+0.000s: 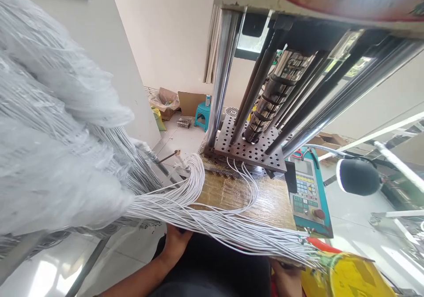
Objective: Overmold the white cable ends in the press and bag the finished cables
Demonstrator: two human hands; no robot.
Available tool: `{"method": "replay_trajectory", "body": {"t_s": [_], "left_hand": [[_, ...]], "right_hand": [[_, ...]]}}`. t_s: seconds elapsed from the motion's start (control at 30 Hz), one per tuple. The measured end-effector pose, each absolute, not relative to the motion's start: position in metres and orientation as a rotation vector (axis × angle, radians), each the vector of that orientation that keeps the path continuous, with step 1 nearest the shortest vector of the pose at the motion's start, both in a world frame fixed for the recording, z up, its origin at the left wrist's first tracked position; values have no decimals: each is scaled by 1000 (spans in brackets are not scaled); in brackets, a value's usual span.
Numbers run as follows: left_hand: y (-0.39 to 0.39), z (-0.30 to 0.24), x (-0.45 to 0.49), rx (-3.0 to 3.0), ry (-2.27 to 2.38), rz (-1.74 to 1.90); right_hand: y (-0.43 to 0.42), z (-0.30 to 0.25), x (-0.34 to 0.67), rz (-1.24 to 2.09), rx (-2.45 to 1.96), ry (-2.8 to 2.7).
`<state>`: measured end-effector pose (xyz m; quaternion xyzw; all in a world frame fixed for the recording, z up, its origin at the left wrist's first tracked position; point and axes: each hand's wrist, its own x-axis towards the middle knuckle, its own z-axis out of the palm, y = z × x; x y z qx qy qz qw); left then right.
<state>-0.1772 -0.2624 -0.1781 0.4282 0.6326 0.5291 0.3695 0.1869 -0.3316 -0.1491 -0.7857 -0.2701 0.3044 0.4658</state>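
A thick bundle of white cables [212,224] lies across the near edge of a wooden worktop [265,200], running from plastic-wrapped hanks [56,125] on the left to the lower right. My left hand [175,242] rests under the bundle at the worktop's near edge, its fingers hidden by the cables. My right hand [288,277] sits below the bundle's loose ends at the lower right, mostly hidden. Several single cables [245,178] lead from the bundle up into the perforated steel plate [251,149] of a vertical press.
Steel columns [225,72] rise from the plate. A teal control panel [309,195] with keypad and red button stands right of the worktop, beside a black round lamp [357,176]. A yellow container [344,277] is at the lower right. Cardboard boxes and a teal stool [202,114] sit on the floor behind.
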Motion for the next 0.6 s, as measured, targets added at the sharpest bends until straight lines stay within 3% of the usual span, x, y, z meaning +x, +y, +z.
{"method": "replay_trajectory", "body": {"t_s": [0.43,0.6], "left_hand": [[-258,-176,-171,1034,1465,1501],[-261,-167,-183,1080,1609,1338]], "right_hand": [[-324,-130,171,771,-1667,-797],[-322,-124,169,736,-1709,-782]]}}
